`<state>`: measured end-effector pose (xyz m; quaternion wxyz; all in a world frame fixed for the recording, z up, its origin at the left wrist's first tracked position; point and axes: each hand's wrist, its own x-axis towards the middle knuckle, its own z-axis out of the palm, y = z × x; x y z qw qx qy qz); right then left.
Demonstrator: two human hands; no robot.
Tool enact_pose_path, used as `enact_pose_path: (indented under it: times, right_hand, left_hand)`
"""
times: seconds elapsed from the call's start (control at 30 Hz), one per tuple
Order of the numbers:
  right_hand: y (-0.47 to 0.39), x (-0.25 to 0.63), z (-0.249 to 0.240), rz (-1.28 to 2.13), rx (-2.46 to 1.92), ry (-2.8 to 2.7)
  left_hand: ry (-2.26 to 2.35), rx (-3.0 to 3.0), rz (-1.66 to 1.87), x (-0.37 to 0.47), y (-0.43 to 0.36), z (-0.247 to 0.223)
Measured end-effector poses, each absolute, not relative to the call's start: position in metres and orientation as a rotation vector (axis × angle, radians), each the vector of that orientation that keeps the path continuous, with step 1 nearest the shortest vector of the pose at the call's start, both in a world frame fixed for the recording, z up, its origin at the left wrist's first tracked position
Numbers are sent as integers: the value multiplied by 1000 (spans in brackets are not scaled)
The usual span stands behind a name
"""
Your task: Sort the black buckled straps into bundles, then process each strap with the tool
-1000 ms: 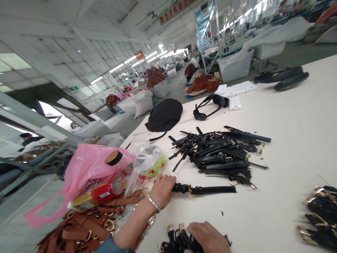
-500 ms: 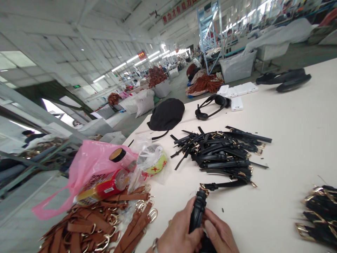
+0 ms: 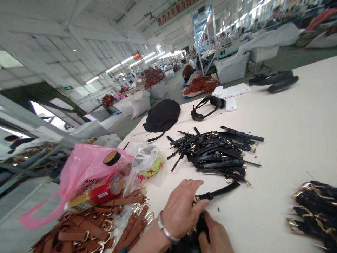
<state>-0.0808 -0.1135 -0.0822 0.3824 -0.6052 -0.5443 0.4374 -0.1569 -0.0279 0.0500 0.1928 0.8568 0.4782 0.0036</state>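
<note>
My left hand, with a silver bracelet at its wrist, is stretched forward with fingers extended and thumb apart. It is over the gold buckle end of a black strap lying on the table; whether it touches the buckle is hard to tell. Just below, my right hand is closed around black straps, partly hidden by both hands. Ahead of them lies a heap of black straps with gold buckles.
Brown straps with gold rings, a pink plastic bag and a red-and-yellow bottle lie at left. Another black strap pile is at right. A black cap, headset and white boxes line the table's far side.
My left hand has let go of the bundled black straps and moved forward over the buckle, fingers extending. My right hand stays low with the straps. The view has shifted slightly.
</note>
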Motion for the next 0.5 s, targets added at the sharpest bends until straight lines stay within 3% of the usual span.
enact_pose_path:
  times: [0.07,0.17,0.5]
  right_hand:
    - [-115,-85,-86,1048,-1679,-1522]
    - [-114,-86,-82,1035,-1797,-1677]
    - [-106,-87,-53,1071,-1856,-1811]
  left_hand:
    - [1248,2467,-271,-138,-20,32]
    - [1168,2479,-414,-125,-8,16]
    - [1135,2432,-56,-105,15,22]
